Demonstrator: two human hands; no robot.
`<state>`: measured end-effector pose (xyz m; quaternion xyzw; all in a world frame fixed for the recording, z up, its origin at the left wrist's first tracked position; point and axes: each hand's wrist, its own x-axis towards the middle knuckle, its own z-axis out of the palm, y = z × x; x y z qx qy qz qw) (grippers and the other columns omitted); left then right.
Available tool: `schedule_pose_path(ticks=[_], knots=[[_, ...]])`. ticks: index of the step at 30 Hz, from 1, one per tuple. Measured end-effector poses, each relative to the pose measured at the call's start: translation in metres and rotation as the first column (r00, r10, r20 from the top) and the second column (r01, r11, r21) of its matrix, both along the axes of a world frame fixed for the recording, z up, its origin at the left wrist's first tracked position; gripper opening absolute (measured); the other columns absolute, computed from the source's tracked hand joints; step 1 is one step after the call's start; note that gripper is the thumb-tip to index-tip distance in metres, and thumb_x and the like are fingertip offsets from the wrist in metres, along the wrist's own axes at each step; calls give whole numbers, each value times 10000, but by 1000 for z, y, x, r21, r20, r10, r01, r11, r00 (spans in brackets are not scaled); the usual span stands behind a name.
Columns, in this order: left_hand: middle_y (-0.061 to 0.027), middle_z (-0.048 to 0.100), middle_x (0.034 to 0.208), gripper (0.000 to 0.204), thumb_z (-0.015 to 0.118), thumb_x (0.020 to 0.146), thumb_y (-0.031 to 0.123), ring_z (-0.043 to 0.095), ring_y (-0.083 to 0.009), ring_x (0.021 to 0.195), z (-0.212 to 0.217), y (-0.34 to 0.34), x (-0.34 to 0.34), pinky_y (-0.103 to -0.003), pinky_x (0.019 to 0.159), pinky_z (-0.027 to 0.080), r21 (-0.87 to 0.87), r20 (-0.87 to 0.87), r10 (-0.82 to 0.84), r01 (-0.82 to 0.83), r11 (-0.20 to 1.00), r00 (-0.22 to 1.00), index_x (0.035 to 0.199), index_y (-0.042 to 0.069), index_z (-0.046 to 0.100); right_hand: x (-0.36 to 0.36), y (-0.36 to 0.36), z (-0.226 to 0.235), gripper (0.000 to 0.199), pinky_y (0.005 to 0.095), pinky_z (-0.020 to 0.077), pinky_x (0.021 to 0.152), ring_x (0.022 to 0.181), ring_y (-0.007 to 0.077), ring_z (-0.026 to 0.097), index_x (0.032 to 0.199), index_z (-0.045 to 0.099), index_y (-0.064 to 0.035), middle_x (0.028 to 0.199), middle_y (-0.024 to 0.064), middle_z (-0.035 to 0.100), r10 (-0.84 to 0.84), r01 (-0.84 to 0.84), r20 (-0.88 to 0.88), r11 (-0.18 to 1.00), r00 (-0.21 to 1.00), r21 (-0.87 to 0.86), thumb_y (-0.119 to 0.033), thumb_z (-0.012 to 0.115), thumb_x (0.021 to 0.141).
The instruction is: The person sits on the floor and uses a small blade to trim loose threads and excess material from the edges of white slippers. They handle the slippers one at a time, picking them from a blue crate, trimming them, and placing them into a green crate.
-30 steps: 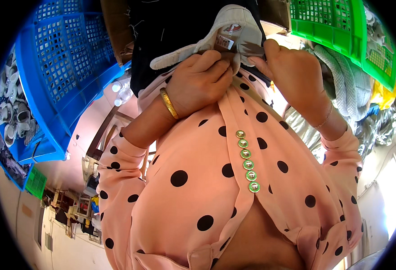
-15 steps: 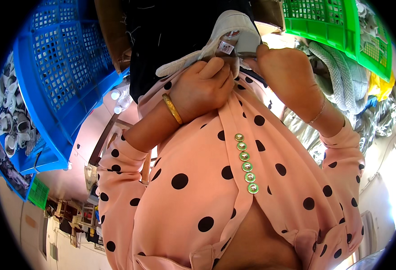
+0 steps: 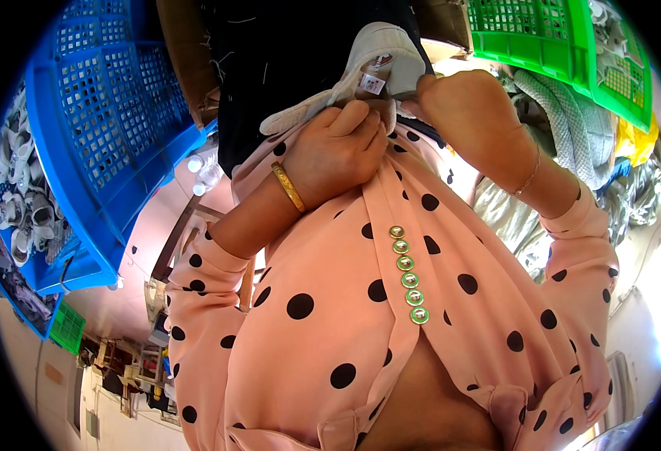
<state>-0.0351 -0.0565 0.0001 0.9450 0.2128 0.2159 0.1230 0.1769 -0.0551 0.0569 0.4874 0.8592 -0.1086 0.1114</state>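
Work in hand: a pale grey shoe upper [image 3: 387,41], just beyond the left hand [image 3: 336,149], between it and the right hand [image 3: 472,113]. Left fingers curled tight, gripping its near edge. Right fingers curled in at its right edge; whether pinched on the edge, or on some small tool, cannot tell.

Progress: upper already shaped, rounded end standing up beyond the fingers, white label [image 3: 372,83] in place inside, long strap [image 3: 297,114] running off left, past the left knuckles. No sole on the part that shows; underside hidden. Looks mid-step, my judgement; what remains at the covered edge cannot be read.

Edges and room: tightest on the near side, polka-dot shirt [image 3: 308,263] right behind the left fingers. Most open run is ahead, over dark cloth [image 3: 293,52] with stray threads. Blue crate [image 3: 93,229] well apart to the left. Rightward, green crate [image 3: 585,68] beyond the right fingers and knitted grey fabric [image 3: 563,124] near that wrist; outward swing looks limited.
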Motion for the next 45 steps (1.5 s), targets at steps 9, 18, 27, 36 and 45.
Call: schedule_pose_path(ticks=[9, 18, 27, 36, 45], knots=[[-17, 673, 961, 216, 648, 683, 90, 605, -177, 913, 1, 1, -3, -276, 691, 507, -7, 48, 57, -56, 998, 997, 896, 75, 678, 16, 0, -7, 430, 372, 452, 516, 557, 275, 603, 726, 600, -41, 581, 106, 575, -303, 287, -180, 952, 936, -110, -439, 592, 891], [-3, 648, 817, 174, 630, 745, 121, 600, -173, 799, 7, 20, 3, -256, 608, 508, -179, 31, 183, -175, 968, 983, 916, 103, 655, 0, -14, -45, 291, 335, 434, 503, 499, 232, 552, 786, 558, -7, 565, 126, 541, -696, 502, -456, 717, 555, -484, -274, 663, 839], [-46, 658, 839, 89, 611, 743, 132, 654, -219, 855, 12, 49, 21, -319, 692, 529, -207, -246, 65, -118, 971, 967, 792, 91, 673, -17, -11, -41, 156, 304, 406, 463, 477, 133, 538, 800, 535, 13, 531, 100, 513, -753, 460, -587, 651, 296, -603, -110, 589, 880], [-70, 661, 878, 88, 579, 888, 6, 654, -207, 752, 130, 71, -79, -297, 658, 524, -387, 439, 485, -327, 862, 757, 925, 59, 639, 107, 33, -14, 151, 255, 413, 617, 696, 82, 483, 968, 618, -48, 766, -21, 481, -700, 553, -691, 509, -179, -660, -178, 558, 920], [-163, 683, 875, 299, 552, 923, 261, 667, -258, 829, 115, 167, -366, -358, 739, 510, -63, -398, 796, -880, 472, 455, 1106, 37, 624, 95, 99, 59, 430, 230, 174, 440, 477, 58, 246, 890, 569, -43, 611, -18, 395, -253, 615, -848, 597, -465, -515, -423, 396, 992]])
